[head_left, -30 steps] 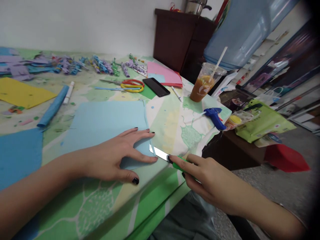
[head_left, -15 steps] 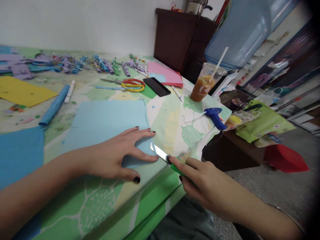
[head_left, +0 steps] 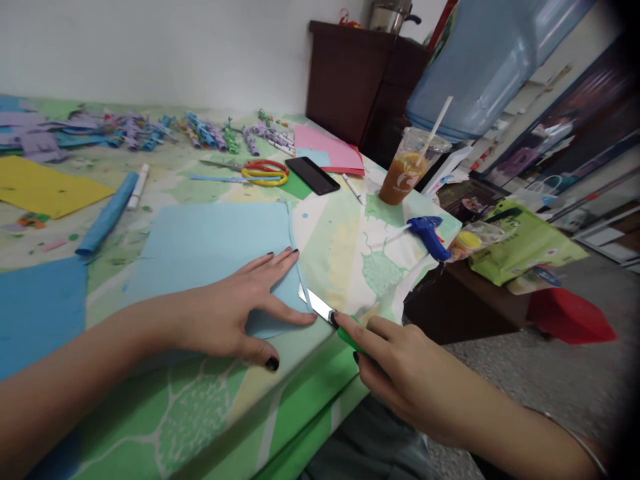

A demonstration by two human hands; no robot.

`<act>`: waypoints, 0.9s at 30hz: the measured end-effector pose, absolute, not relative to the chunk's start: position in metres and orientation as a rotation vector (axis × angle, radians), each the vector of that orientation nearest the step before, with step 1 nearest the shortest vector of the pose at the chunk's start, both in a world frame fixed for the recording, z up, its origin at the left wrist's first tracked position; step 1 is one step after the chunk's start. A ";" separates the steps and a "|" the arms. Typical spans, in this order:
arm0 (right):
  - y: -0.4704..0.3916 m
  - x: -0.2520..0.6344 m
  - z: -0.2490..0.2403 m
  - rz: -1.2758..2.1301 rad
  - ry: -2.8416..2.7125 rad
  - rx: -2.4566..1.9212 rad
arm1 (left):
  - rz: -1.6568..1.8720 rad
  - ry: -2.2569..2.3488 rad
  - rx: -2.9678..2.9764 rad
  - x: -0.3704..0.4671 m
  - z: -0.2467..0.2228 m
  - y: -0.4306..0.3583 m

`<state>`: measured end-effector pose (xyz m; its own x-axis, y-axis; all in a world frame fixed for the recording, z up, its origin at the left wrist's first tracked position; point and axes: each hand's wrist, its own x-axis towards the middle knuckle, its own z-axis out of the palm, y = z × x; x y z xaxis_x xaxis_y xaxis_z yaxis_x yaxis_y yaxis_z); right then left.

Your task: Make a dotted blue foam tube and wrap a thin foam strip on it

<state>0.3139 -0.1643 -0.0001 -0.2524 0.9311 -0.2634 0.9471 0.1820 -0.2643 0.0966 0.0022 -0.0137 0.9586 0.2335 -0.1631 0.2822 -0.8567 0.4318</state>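
A light blue sheet of paper (head_left: 215,240) lies flat near the table's front edge. My left hand (head_left: 245,303) presses on its right part with fingers spread. A narrow strip runs along the sheet's right edge, beside my fingertips. My right hand (head_left: 395,363) is wrapped round the green handle of a utility knife (head_left: 320,307). The knife's blade is out and its tip sits under the strip's lower part, close to my left index finger. A blue rolled paper tube (head_left: 107,215) and a darker blue sheet (head_left: 43,310) lie to the left.
Behind the sheet are scissors (head_left: 265,172), a black phone (head_left: 313,175) and a marker (head_left: 353,189). A drink cup (head_left: 403,175) and a blue glue gun (head_left: 429,237) stand or lie at the right. Curled paper pieces (head_left: 200,130) line the back; yellow paper (head_left: 50,187) lies left.
My left hand's upper fingers have drawn together and slightly back from the strip. The knife and my right hand have hardly moved.
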 end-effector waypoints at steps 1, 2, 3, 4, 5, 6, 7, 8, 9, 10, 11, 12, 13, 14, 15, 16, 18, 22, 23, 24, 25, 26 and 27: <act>-0.164 0.314 0.000 -0.592 2.388 1.897 | -0.145 0.367 2.646 0.096 -0.014 0.002; -0.163 0.314 0.000 -0.599 2.396 1.903 | -0.143 0.363 2.651 0.096 -0.015 0.002; -0.162 0.313 0.000 -0.607 2.403 1.909 | -0.137 0.355 2.656 0.096 -0.015 0.002; -0.162 0.313 0.000 -0.614 2.410 1.914 | -0.129 0.350 2.659 0.096 -0.015 0.002; -0.161 0.313 0.000 -0.616 2.417 1.919 | -0.120 0.348 2.661 0.096 -0.015 0.002; -0.161 0.313 0.001 -0.614 2.422 1.923 | -0.121 0.349 2.660 0.097 -0.015 0.002; -0.161 0.314 0.001 -0.609 2.424 1.927 | -0.134 0.353 2.656 0.097 -0.015 0.002; -0.161 0.314 0.001 -0.604 2.423 1.928 | -0.152 0.361 2.652 0.097 -0.014 0.002; -0.162 0.314 0.001 -0.602 2.419 1.927 | -0.168 0.370 2.647 0.098 -0.014 0.002; -0.162 0.314 0.001 -0.601 2.414 1.928 | -0.180 0.378 2.642 0.098 -0.013 0.002; -0.162 0.314 0.002 -0.605 2.408 1.929 | -0.189 0.381 2.637 0.098 -0.012 0.002; -0.162 0.313 0.002 -0.611 2.403 1.932 | -0.198 0.386 2.633 0.098 -0.012 0.002; -0.161 0.313 0.002 -0.617 2.401 1.935 | -0.207 0.393 2.630 0.099 -0.011 0.002; -0.161 0.313 0.002 -0.623 2.401 1.941 | -0.221 0.398 2.627 0.099 -0.010 0.001; -0.160 0.312 0.002 -0.629 2.405 1.946 | -0.239 0.403 2.626 0.098 -0.010 0.001; -0.159 0.312 0.002 -0.628 2.410 1.949 | -0.254 0.409 2.626 0.098 -0.009 0.001; -0.159 0.312 0.002 -0.611 2.423 1.948 | -0.275 0.421 2.630 0.098 -0.008 0.001; -0.161 0.312 0.002 -0.590 2.403 1.952 | -0.289 0.424 2.635 0.099 -0.008 0.002; -0.161 0.311 0.002 -0.588 2.396 1.955 | -0.290 0.423 2.633 0.099 -0.008 0.002; -0.162 0.311 0.002 -0.582 2.394 1.959 | -0.294 0.423 2.632 0.099 -0.008 0.002; -0.162 0.310 0.002 -0.570 2.402 1.963 | -0.300 0.427 2.630 0.099 -0.008 0.002; -0.161 0.310 0.001 -0.556 2.415 1.966 | -0.306 0.431 2.627 0.099 -0.008 0.002; -0.161 0.309 0.001 -0.542 2.428 1.966 | -0.308 0.434 2.625 0.099 -0.008 0.002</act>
